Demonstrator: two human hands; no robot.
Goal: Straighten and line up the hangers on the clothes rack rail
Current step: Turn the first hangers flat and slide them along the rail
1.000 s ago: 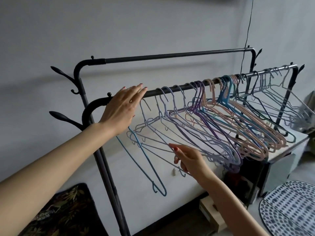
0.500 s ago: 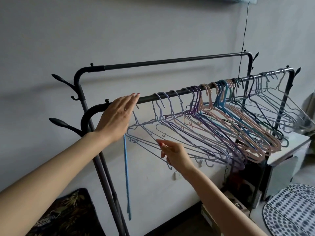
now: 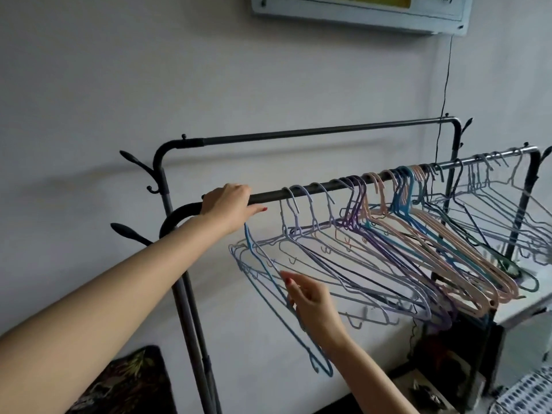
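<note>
Two hands work at one rail. Nearest the camera, the right hand (image 3: 310, 297) reaches up from below with its fingers loosely curled around the lower wire of the blue hanger (image 3: 268, 282), pinching it near the shoulder; the exact contact is partly blurred. That hanger hangs crooked, its long side trailing down and below this hand while its hook runs up toward the other hand.

Further on and up to the left of the right hand, the left hand (image 3: 231, 204) lies over the front rail (image 3: 313, 191), palm on the bar and fingers stretched out along it, nearly straight, pointing toward the hangers. The blue hook seems to sit just under these fingertips; whether it is actually on the bar cannot be told.

Beyond the left fingertips the pale lilac hangers (image 3: 301, 222) hang loosely spaced, then a tight bunch of purple, pink and teal ones (image 3: 403, 201), and furthest off a group of grey wire hangers (image 3: 490, 180) at the far end.

These are thin coated wire: light, springy, and likely to swing and snag one another by their notches. My judgement is that holding one at the neck below the hook, not out on an arm, would turn it square with least tangling.
</note>
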